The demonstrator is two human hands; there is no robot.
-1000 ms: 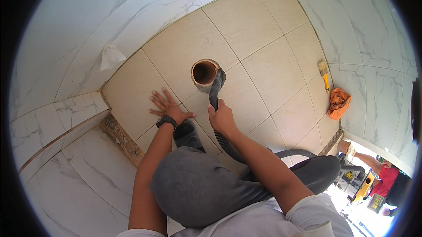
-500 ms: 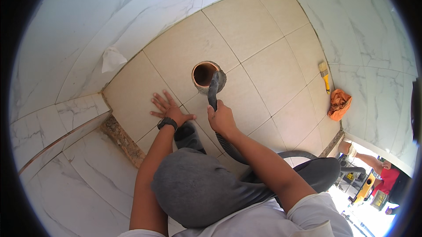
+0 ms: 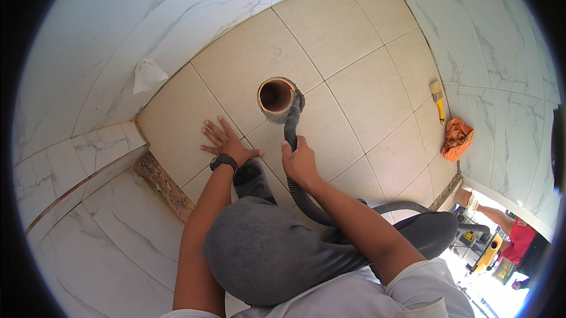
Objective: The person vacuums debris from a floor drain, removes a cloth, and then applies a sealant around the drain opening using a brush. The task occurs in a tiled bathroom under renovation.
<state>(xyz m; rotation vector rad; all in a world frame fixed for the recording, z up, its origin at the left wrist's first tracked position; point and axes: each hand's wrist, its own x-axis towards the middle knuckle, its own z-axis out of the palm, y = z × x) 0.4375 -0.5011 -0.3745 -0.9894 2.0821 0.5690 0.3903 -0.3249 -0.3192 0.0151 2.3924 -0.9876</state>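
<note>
My right hand [image 3: 300,162] is wrapped round a black ribbed vacuum hose [image 3: 291,126]. The hose's end rests against the right side of a round pipe [image 3: 263,110] that stands up from the floor, its orange-brown rim coated outside with rough grey mortar. The pipe's dark mouth is uncovered. Flat on the beige floor tiles [image 3: 348,106], to the left of the hose, lies my left hand [image 3: 231,146] with fingers spread; a black watch is on that wrist. Behind my right forearm the hose passes out of sight, and a stretch of it shows again beyond.
By the right wall lie a yellow-handled paintbrush [image 3: 438,103] and a crumpled orange cloth [image 3: 457,139]. White paper [image 3: 148,76] is at the left wall. A raw mortar sill [image 3: 162,185] edges the floor at left. Outside the doorway at lower right are a person [image 3: 522,241] and equipment.
My right hand has shifted the hose end from the pipe's mouth to the outside of its right side. My left hand stays in place on the tiles.
</note>
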